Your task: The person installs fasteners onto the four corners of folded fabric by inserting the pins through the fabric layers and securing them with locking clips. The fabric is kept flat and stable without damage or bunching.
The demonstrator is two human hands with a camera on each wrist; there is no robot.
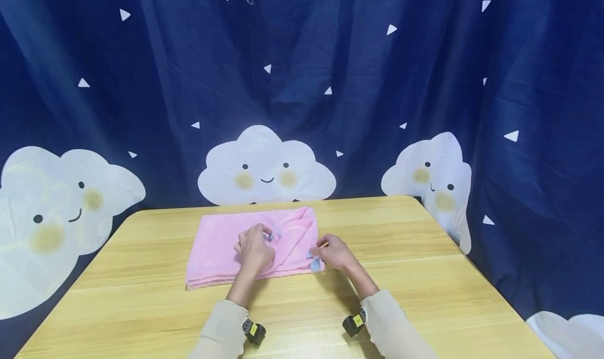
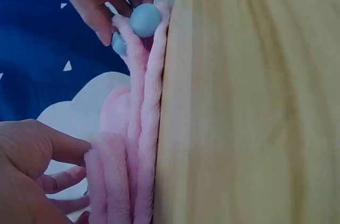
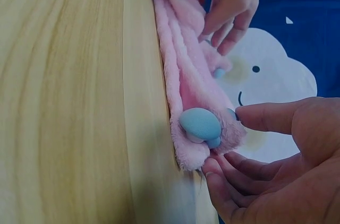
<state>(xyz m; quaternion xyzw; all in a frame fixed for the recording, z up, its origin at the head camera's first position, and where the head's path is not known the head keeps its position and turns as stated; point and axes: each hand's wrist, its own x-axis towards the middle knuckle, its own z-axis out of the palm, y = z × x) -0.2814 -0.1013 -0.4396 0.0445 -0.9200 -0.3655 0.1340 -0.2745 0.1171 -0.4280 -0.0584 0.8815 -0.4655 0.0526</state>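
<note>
A folded pink plush blanket (image 1: 217, 243) lies on the table, its right part turned over in a diagonal fold. At the right corner sits a light-blue mushroom-shaped clip (image 3: 201, 124), with a second light-blue piece (image 2: 119, 43) close behind it. My right hand (image 1: 336, 253) pinches that corner, one fingertip touching the second blue piece and others at the cloth's lower edge. Over the middle of the blanket, my left hand (image 1: 255, 249) holds the folded layers with bent fingers. Another small blue piece (image 3: 219, 73) shows near its fingertips, partly hidden.
The wooden table (image 1: 424, 275) extends around the blanket on all sides. Behind it hangs a dark blue curtain (image 1: 302, 97) with white clouds and triangles. Small black wrist cameras (image 1: 255, 332) are strapped at both sleeves.
</note>
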